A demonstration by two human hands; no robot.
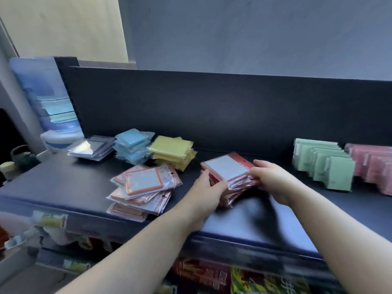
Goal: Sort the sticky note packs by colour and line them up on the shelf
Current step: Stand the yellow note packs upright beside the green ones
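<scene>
- Print on the pack headers is too blurred to read.
- The left hand (210,187) and right hand (269,179) clasp the red stack (229,177) on the shelf (63,187), fingers curled round its sides.
- Left of the red stack: the orange pile (142,187), then the yellow pile (172,151), blue pile (132,147) and grey pile (93,147).
- Right of it: an upright green row (324,164), with a pink row (371,164) beyond.
</scene>
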